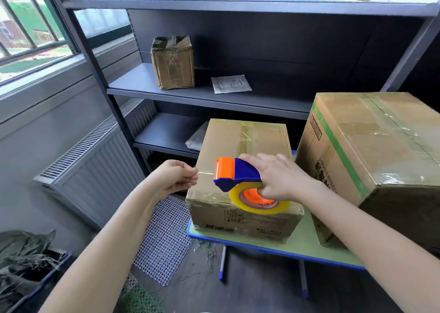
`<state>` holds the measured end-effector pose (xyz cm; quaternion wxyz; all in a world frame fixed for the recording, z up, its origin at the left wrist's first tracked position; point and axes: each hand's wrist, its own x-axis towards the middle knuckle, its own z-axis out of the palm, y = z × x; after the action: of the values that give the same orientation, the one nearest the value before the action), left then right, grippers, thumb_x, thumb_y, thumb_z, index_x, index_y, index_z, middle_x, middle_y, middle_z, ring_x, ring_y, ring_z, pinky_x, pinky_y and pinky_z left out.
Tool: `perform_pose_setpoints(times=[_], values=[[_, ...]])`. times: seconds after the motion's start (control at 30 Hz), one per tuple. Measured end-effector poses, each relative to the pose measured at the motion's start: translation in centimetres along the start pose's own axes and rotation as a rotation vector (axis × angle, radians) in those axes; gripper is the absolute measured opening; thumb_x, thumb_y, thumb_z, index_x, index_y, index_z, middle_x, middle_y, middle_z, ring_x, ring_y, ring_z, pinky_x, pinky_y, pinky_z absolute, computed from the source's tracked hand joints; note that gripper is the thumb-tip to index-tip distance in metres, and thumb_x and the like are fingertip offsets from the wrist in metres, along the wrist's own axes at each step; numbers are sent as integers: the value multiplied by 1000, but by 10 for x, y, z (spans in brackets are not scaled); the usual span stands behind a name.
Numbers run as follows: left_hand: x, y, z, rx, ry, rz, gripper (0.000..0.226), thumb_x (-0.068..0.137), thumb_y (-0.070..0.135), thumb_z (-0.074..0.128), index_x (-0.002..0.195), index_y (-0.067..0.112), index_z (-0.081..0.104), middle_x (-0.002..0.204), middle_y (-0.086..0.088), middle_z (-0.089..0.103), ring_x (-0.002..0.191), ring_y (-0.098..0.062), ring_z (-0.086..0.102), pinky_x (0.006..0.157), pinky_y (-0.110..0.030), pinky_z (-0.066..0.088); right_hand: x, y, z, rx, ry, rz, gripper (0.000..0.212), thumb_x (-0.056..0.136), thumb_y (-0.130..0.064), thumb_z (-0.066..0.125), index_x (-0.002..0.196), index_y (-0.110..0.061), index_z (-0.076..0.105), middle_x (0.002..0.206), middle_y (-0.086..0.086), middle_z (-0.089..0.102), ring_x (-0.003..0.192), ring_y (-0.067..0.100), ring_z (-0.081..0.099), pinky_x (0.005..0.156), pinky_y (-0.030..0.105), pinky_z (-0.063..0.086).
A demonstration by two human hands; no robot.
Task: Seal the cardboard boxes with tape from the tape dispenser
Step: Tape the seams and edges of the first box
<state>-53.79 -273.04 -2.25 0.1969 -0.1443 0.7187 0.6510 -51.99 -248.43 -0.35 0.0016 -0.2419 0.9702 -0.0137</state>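
Head view, nearest first: my left hand [175,178] has its fingers curled, pinching the free end of a clear tape strip [206,171] just off the box's left edge. My right hand [278,177] is wrapped tight round the handle of the blue and orange tape dispenser [238,174], held over the near top of the smaller cardboard box [242,141]; whether it touches the lid I cannot tell. That box sits on a green, blue-rimmed table [309,243], just beside a larger cardboard box [381,146] on my right. Beyond, a dark shelf [142,82] carries a small worn box [173,63] and a paper sheet [231,83].
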Motion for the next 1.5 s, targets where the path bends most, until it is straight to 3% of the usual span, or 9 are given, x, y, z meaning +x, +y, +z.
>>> perform_pose_setpoints(times=[0.1, 0.33, 0.43, 0.57, 0.8, 1.03, 1.2, 1.33, 1.5], values=[[-6, -11, -8, -38, 6, -23, 18, 89, 3, 60, 71, 2, 54, 47, -3, 58, 40, -5, 55, 43, -15, 50, -5, -11, 0, 30, -4, -30, 81, 83, -30, 59, 148, -30, 10, 121, 0, 49, 108, 19, 48, 96, 33, 34], [-9, -15, -42, 22, 147, 60, 19, 89, 7, 62, 72, 3, 54, 51, -3, 57, 42, -5, 55, 43, -14, 48, -14, -6, -9, 19, -19, -7, 83, 78, -45, 62, 146, -31, 16, 118, -2, 51, 105, 20, 50, 93, 31, 34], [-5, -27, -43, 83, 109, 30, 15, 89, 8, 62, 76, 3, 55, 55, -5, 57, 45, -7, 55, 46, -16, 49, -18, 13, -12, -41, -96, 22, 83, 74, -48, 62, 144, -35, 19, 114, -5, 52, 103, 19, 50, 90, 31, 36], [12, -51, -24, 184, 261, 92, 19, 90, 15, 58, 74, 5, 52, 55, -6, 50, 46, -14, 46, 42, -17, 40, -15, 2, -14, -119, -117, 34, 78, 76, -44, 59, 143, -33, 21, 108, -1, 52, 100, 21, 51, 90, 33, 36], [30, -93, -28, 352, 440, 170, 31, 89, 33, 62, 72, 8, 55, 61, -5, 62, 59, -20, 53, 70, -37, 50, 0, -34, -5, -349, -166, -22, 84, 84, -43, 61, 149, -23, 11, 125, 10, 47, 114, 27, 45, 101, 41, 29], [39, -112, -15, 323, 517, 170, 32, 90, 36, 59, 73, 10, 54, 60, -1, 58, 60, -17, 51, 55, -30, 36, 3, -36, -2, -345, -174, -29, 89, 85, -46, 61, 150, -22, 5, 134, 11, 41, 121, 27, 40, 99, 42, 32], [46, -118, -21, 337, 531, 161, 32, 91, 34, 58, 70, 11, 52, 59, 1, 57, 61, -17, 51, 61, -31, 38, 9, -42, 1, -339, -183, -42, 86, 85, -47, 62, 149, -21, 12, 132, 10, 44, 118, 26, 43, 94, 38, 39], [49, -128, -12, 287, 476, 136, 31, 92, 34, 56, 73, 9, 53, 62, -3, 56, 59, -17, 50, 56, -30, 38, 14, -41, 0, -355, -184, -60, 83, 84, -48, 62, 148, -24, 15, 131, 9, 45, 116, 26, 44, 91, 37, 41], [51, -139, 2, 152, 418, 103, 34, 91, 37, 58, 72, 9, 58, 65, -3, 63, 57, -14, 52, 67, -33, 46, 19, -37, -2, -370, -215, -84, 80, 84, -47, 61, 147, -26, 16, 125, 8, 48, 108, 23, 48, 83, 34, 45]])
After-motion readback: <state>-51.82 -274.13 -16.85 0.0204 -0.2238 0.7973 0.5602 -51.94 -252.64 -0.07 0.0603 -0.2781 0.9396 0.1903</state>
